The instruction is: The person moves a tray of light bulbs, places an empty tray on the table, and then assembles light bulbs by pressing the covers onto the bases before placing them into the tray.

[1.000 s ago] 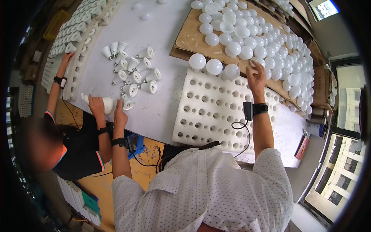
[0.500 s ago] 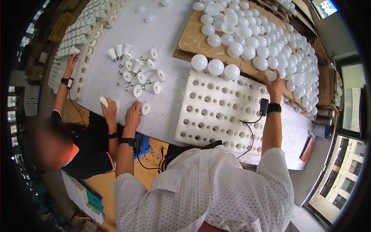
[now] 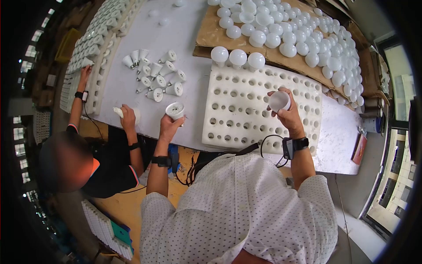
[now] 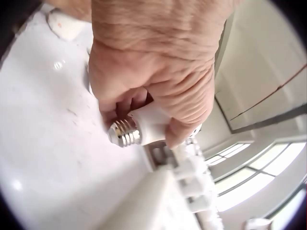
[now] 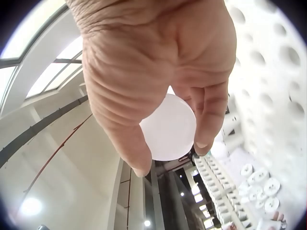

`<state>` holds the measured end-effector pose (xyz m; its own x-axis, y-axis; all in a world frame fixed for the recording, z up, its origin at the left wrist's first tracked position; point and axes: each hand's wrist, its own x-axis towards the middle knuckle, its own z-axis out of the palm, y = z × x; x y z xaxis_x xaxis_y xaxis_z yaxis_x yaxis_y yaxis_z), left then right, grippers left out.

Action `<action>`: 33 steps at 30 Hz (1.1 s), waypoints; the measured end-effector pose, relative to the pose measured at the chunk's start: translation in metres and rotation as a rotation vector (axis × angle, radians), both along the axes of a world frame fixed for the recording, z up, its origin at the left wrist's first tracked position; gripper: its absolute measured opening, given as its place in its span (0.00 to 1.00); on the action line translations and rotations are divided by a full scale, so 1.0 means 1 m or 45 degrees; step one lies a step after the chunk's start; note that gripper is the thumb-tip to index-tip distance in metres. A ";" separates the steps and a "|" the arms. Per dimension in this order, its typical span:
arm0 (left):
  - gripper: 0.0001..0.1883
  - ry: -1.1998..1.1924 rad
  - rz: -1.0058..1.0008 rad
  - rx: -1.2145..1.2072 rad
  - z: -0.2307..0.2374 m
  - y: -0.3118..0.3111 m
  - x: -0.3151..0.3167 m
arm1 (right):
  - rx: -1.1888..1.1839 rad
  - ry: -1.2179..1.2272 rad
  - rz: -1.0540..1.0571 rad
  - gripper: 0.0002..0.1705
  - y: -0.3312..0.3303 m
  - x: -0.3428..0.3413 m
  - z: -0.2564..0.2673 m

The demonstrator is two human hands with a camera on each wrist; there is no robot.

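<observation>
Left hand [image 3: 167,128], fingers curled, grips bulb base [image 3: 175,110]; right hand [image 3: 291,118], fingers half-curled, pinches diffuser dome [image 3: 279,101]; loose domes [image 3: 288,49] at its 1 o'clock.

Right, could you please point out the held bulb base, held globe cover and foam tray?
Bulb base [image 4: 128,132]: left wrist view, metal screw threads.
Globe cover [image 3: 279,101]: head view, inner surface.
Foam tray [image 3: 219,114]: head view, bare top between holes.

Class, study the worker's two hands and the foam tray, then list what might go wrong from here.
The right hand holds the dome by its sides with the fingertips, so it might slip.

The left hand grips a bulb base whose open end is uncovered; a finger could touch the parts inside.

Three assembled bulbs stand near the edge of the foam tray and might get knocked.
</observation>
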<state>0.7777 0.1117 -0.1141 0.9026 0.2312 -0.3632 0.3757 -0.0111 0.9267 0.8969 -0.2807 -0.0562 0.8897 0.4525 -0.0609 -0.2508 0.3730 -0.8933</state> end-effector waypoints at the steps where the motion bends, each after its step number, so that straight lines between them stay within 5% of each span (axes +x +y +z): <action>1: 0.27 -0.102 -0.055 -0.308 0.017 -0.019 0.005 | 0.068 0.002 0.030 0.48 0.009 -0.004 0.003; 3: 0.30 -0.199 -0.226 -0.805 0.044 -0.055 0.013 | 0.077 0.039 0.065 0.50 0.026 -0.011 0.005; 6: 0.25 -0.157 -0.593 -0.977 0.073 -0.105 0.033 | -0.016 -0.005 0.129 0.48 0.032 -0.019 0.019; 15: 0.21 -0.106 -0.809 -0.582 0.092 -0.126 0.040 | -0.100 -0.189 0.257 0.45 0.053 -0.027 0.032; 26: 0.22 -0.040 -0.779 -0.530 0.091 -0.121 0.033 | -0.196 -0.230 0.316 0.45 0.058 -0.032 0.030; 33: 0.24 0.017 -0.831 -0.314 0.103 -0.119 0.035 | -0.612 -0.687 0.442 0.44 0.059 -0.030 0.040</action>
